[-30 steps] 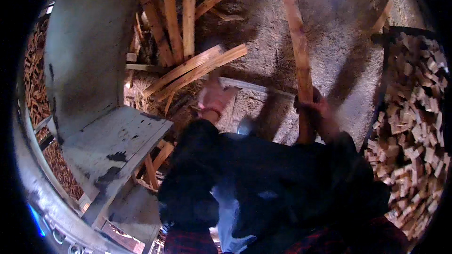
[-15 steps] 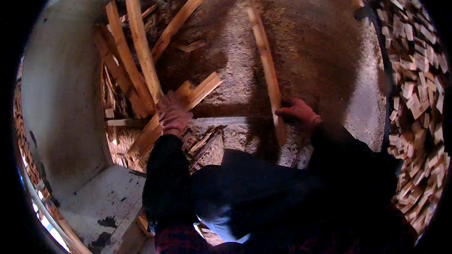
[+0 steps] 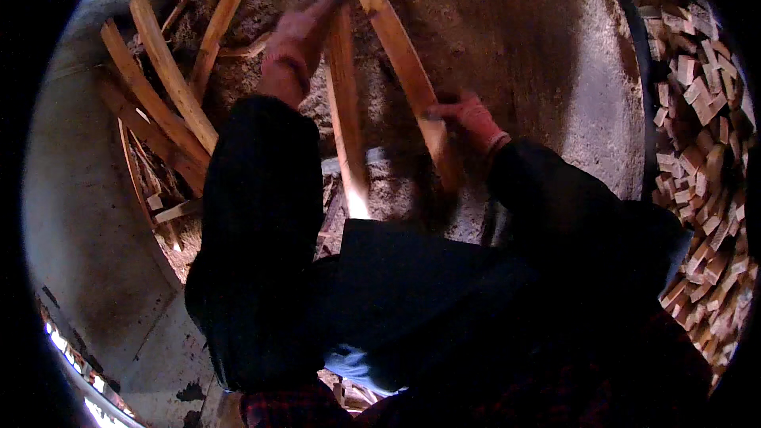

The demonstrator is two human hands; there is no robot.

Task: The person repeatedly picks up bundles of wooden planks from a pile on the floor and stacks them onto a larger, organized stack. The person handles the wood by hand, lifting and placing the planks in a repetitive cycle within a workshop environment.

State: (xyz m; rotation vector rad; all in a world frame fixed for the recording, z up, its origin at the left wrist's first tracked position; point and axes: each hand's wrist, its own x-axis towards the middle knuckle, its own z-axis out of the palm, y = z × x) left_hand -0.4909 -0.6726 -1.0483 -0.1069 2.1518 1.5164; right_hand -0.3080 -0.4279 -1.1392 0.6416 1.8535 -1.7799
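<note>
Two long wooden strips meet in a narrow upside-down V in front of me. My left hand (image 3: pixel 297 47), in what looks like a pinkish glove, reaches up beside the left wooden strip (image 3: pixel 345 103). Its fingers lie across that strip near the top and are smeared by motion. The strip's bright lower end comes down close to my lap. My right hand (image 3: pixel 472 120), closed with a finger along the wood, grips the right wooden strip (image 3: pixel 404 55) near its lower end. The tops of both strips come together near my left fingertips.
Several wooden strips (image 3: pixel 170 75) lean in a fan at the left, beside a pale curved metal wall (image 3: pixel 87 182). At the right, behind a dark rim (image 3: pixel 646 95), lies a big heap of small cut wood pieces (image 3: pixel 701 182). Sawdust-like litter covers the brown surface (image 3: pixel 507 40) ahead.
My left hand has left the short boards at the left and moved up and right to a long strip. The right strip has tilted leftward at its top, with my right hand still on it.
</note>
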